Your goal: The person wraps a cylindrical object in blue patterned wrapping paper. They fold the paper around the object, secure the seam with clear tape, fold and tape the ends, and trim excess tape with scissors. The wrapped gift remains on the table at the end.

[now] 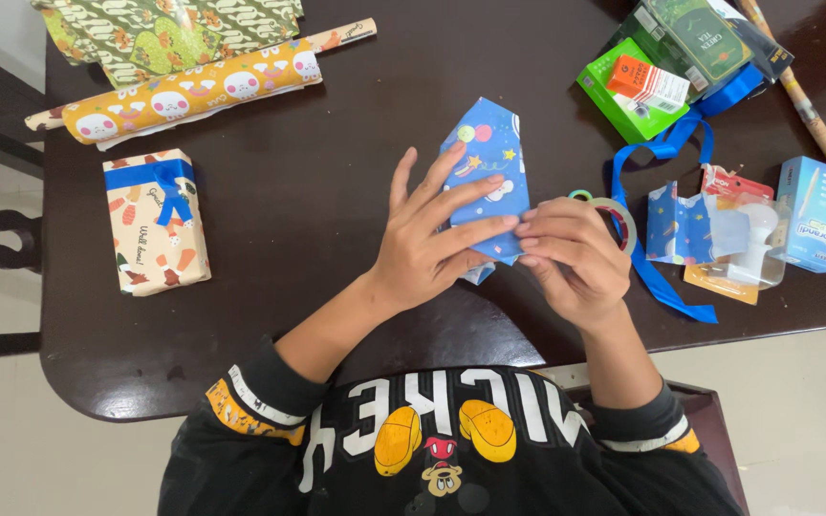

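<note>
A small parcel in blue patterned wrapping paper [491, 158] lies on the dark table [317, 182], its far end folded to a point. My left hand [432, 237] presses flat on its near part, fingers spread over the paper. My right hand [571, 256] pinches the paper's near right edge against the left fingertips. A roll of clear tape [620, 214] sits just behind my right hand, partly hidden by it.
A wrapped box with a blue bow [153, 222] lies at left. Rolls of patterned paper [184, 91] are at the back left. Blue ribbon [666, 158], a blue paper scrap [685, 225], green boxes [633, 96] and a light blue box [815, 212] crowd the right.
</note>
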